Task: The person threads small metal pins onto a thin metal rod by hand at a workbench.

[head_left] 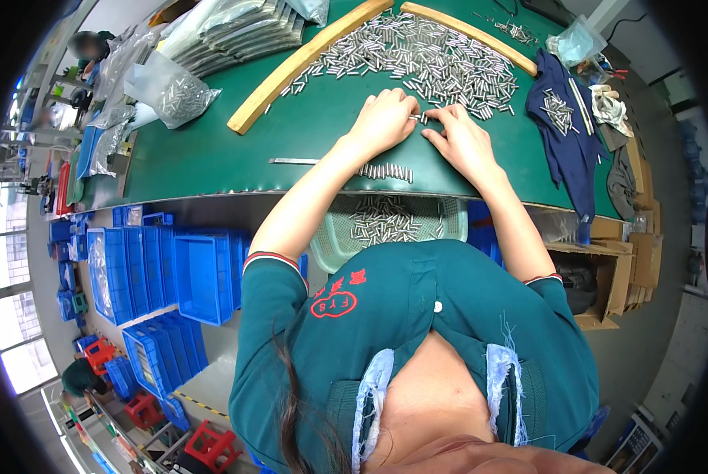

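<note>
Over the green worktable (235,170), my left hand (384,120) is closed, with a short metal pin (415,117) at its fingertips. Just to the right, my right hand (460,138) has its forefinger bent toward another small pin (424,118), its thumb held apart. Whether that forefinger touches the pin is hard to make out. Beyond both hands spreads a heap of loose silvery pins (425,51). Nearer me, a row of pins (387,171) stands side by side at the table edge, beside a thin metal strip (294,161).
Two wooden bars (291,75) (480,41) flank the heap. A green basket (326,245) with pins sits below the table edge. A bag of pins (180,99) lies left; a dark blue cloth (547,142) bearing pins lies right. Blue bins (204,272) stand at lower left.
</note>
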